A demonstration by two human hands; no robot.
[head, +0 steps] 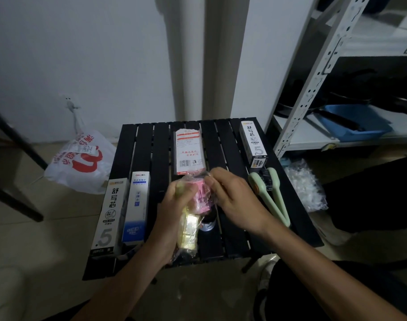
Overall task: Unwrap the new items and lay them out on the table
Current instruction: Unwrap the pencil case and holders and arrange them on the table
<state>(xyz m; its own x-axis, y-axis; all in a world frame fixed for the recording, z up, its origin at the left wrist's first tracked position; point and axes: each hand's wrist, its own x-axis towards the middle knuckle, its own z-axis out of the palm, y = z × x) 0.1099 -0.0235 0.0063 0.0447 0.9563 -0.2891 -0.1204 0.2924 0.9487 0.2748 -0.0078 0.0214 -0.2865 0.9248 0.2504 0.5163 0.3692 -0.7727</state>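
Over the small black slatted table (161,144) my left hand (174,205) grips a clear-wrapped pack of pink and yellow pads (199,200). My right hand (232,195) pinches the clear wrap at the pack's far end. On the table lie two tall boxes at the left, a white one (110,212) and a blue and white one (136,205). A white packet with red print (188,150) lies at the middle back. Another white box (253,144) lies at the back right, with green scissors (272,195) in front of it.
A small dark jar (208,223) stands on the table under my hands. A white and red plastic bag (80,161) lies on the floor at the left, crumpled clear plastic (304,184) at the right. A white metal shelf (313,84) holds a blue tray (357,121).
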